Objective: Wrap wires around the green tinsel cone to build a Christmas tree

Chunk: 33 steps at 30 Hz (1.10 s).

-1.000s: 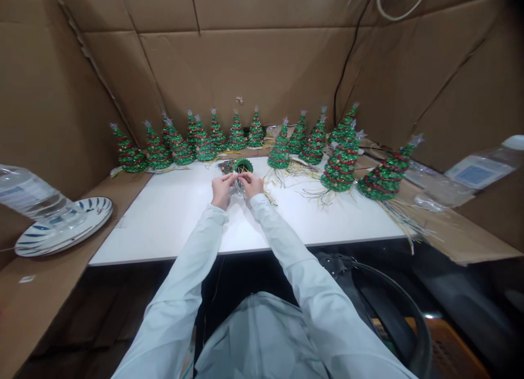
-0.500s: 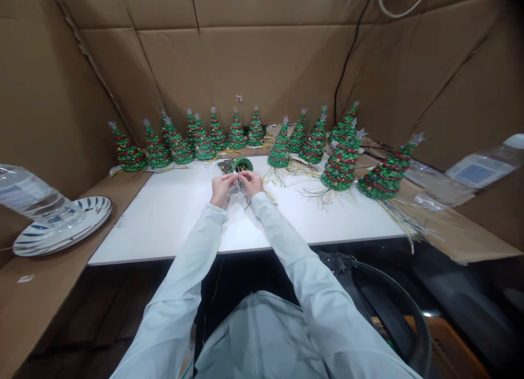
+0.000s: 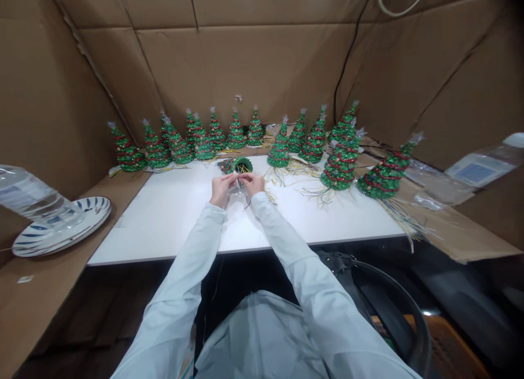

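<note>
A small green beaded tree [image 3: 236,165] lies on its side on the white tabletop [image 3: 172,215], its hollow base turned toward me. Thin pale wires trail from that base. My left hand [image 3: 221,190] and my right hand [image 3: 252,183] meet just in front of it, fingers of both pinched closed on the wire bundle [image 3: 238,184]. Both arms are in pale sleeves. Several upright green and red beaded trees [image 3: 340,161] stand in a row behind.
Cardboard walls [image 3: 254,67] enclose the table on three sides. A blue-patterned plate [image 3: 57,232] and a clear plastic bottle [image 3: 24,193] sit at the left. Plastic packaging [image 3: 470,174] lies at the right. A dark round bin [image 3: 393,308] stands below the table edge.
The hands have stayed in place at the lying tree's base, with only small finger shifts on the wires. The view has dropped slightly.
</note>
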Available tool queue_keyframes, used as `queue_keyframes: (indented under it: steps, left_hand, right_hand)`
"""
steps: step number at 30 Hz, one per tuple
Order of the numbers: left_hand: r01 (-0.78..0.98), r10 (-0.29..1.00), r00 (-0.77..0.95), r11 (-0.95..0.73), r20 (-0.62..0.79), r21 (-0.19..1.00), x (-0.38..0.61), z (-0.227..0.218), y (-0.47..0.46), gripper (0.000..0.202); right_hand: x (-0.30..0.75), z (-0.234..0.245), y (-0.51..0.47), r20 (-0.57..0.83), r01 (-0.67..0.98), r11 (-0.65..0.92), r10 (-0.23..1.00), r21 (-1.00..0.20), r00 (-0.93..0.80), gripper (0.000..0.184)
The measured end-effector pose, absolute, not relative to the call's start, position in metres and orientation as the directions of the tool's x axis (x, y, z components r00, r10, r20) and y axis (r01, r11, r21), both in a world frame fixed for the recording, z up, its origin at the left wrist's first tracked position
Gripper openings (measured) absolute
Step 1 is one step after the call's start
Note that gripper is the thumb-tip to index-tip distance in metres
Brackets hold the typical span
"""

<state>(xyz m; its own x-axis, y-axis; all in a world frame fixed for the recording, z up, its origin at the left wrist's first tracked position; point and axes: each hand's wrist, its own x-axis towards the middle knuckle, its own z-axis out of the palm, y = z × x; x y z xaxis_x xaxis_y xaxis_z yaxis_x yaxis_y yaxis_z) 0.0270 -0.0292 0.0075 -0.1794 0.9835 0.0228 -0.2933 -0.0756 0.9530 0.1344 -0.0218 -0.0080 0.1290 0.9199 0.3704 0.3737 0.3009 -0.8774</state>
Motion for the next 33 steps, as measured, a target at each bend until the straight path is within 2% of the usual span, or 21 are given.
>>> queue_keyframes:
  steps: [5, 9, 14, 17, 22, 26, 29, 33]
  left_hand:
    - [-0.288, 0.986, -0.166, -0.079, 0.032, 0.954, 0.027, 0.007, -0.028, 0.023]
    - [-0.257, 0.977, -0.202, -0.115, 0.063, 0.960, 0.027, 0.005, -0.025, 0.024]
    - [-0.215, 0.968, -0.234, -0.142, 0.090, 0.966, 0.025, 0.004, -0.023, 0.024]
    - [-0.184, 0.964, -0.252, -0.137, 0.088, 0.973, 0.025, 0.004, -0.023, 0.024]
    - [-0.181, 0.963, -0.258, -0.125, 0.075, 0.976, 0.024, 0.008, -0.027, 0.022]
    - [-0.159, 0.962, -0.259, -0.127, 0.083, 0.979, 0.020, 0.009, -0.029, 0.023]
    - [-0.130, 0.958, -0.273, -0.129, 0.089, 0.983, 0.018, 0.008, -0.028, 0.024]
    - [-0.089, 0.951, -0.294, -0.128, 0.097, 0.988, 0.017, 0.009, -0.028, 0.024]
  right_hand:
    - [0.136, -0.011, -0.017, 0.386, 0.379, 0.317, 0.915, -0.869, 0.118, 0.012]
    - [0.139, -0.013, -0.016, 0.331, 0.454, 0.261, 0.940, -0.852, 0.081, 0.012]
    - [0.144, -0.012, -0.024, 0.196, 0.779, 0.104, 0.980, -0.619, 0.025, 0.010]
    - [0.144, -0.009, -0.030, 0.169, 0.818, 0.078, 0.985, -0.570, 0.024, 0.005]
    - [0.143, -0.004, -0.034, 0.149, 0.857, 0.064, 0.989, -0.512, 0.015, 0.016]
    - [0.146, -0.006, -0.030, 0.136, 0.834, 0.029, 0.989, -0.551, 0.055, 0.018]
    - [0.149, -0.009, -0.026, 0.134, 0.762, 0.036, 0.989, -0.647, 0.067, 0.015]
    - [0.153, -0.006, -0.023, 0.043, 0.460, 0.048, 0.999, -0.887, -0.022, 0.016]
